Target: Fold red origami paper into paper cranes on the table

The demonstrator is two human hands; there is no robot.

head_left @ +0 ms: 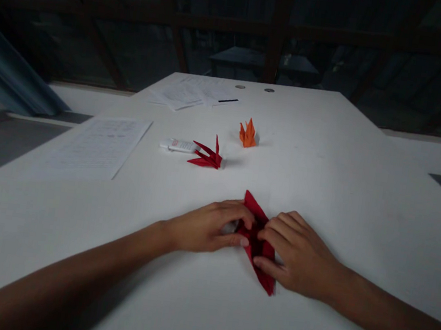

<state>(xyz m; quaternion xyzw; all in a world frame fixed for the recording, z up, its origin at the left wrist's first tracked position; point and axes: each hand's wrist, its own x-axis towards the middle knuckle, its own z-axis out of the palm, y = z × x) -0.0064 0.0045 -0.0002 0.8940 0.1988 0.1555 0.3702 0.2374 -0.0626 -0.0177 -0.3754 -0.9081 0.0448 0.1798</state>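
Note:
A sheet of red origami paper [268, 251], partly folded, lies slantwise on the white table with a pointed tip at each end. My left hand [212, 226] grips its left side, thumb and fingers closed on the paper. From the right, my right hand [298, 251] holds the opposite side, its thumb on the near part and its fingers curled over the middle. Both hands hide some of the folds between them. Beyond them stands a folded red paper crane [211, 158], with a smaller orange paper crane [248, 135] farther back.
A white packet [178, 145] touches or lies just behind the red crane. Printed sheets [99, 143] rest at the left, and more papers [189, 93] lie at the far left with a dark strip [228, 100]. Two round discs [269, 90] sit near the far edge.

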